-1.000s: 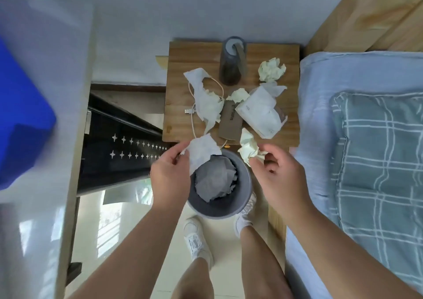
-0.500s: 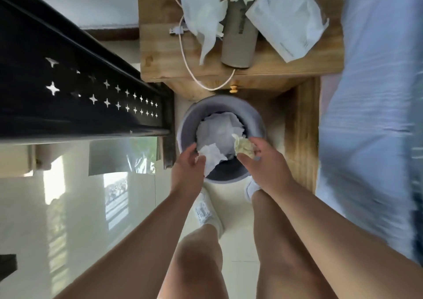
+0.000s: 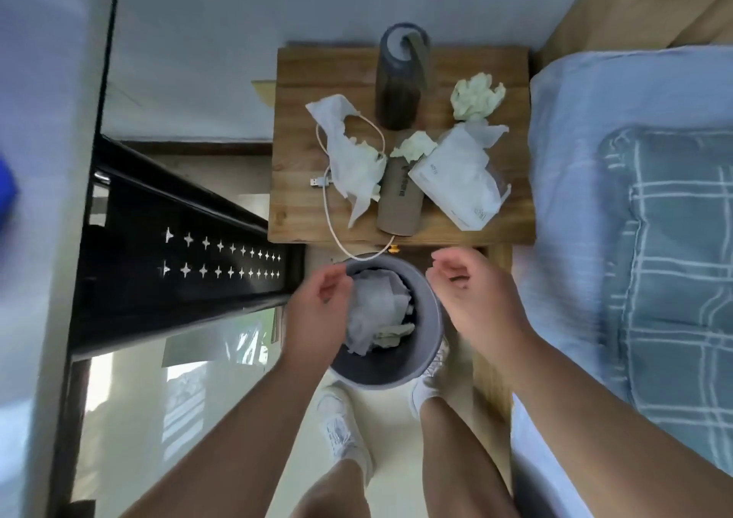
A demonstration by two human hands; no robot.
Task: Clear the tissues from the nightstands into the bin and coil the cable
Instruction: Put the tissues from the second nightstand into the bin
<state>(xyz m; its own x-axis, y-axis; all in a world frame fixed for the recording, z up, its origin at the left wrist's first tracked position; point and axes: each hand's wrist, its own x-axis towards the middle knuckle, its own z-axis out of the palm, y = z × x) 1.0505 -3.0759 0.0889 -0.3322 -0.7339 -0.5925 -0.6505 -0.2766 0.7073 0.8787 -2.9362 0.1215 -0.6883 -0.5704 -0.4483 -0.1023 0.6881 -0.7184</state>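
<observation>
Both left hand [image 3: 319, 303] and right hand [image 3: 464, 287] are held loose and empty over the round grey bin [image 3: 435, 325]. The white paper tissue [image 3: 349, 160] should be lifted gently off the thin white cable [image 3: 327, 216] on the wooden nightstand [image 3: 301, 121].

The left hand [image 3: 320, 313] and right hand [image 3: 474, 299] have dropped their tissues [image 3: 377, 311] into the bin [image 3: 435, 319].

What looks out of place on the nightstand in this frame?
The white cable sprawls uncoiled, its loop hanging over the front edge of the nightstand, with a loose tissue draped across it. A crumpled tissue lies behind the tissue pack, and a smaller wad sits at the end of the brown tube.
</observation>
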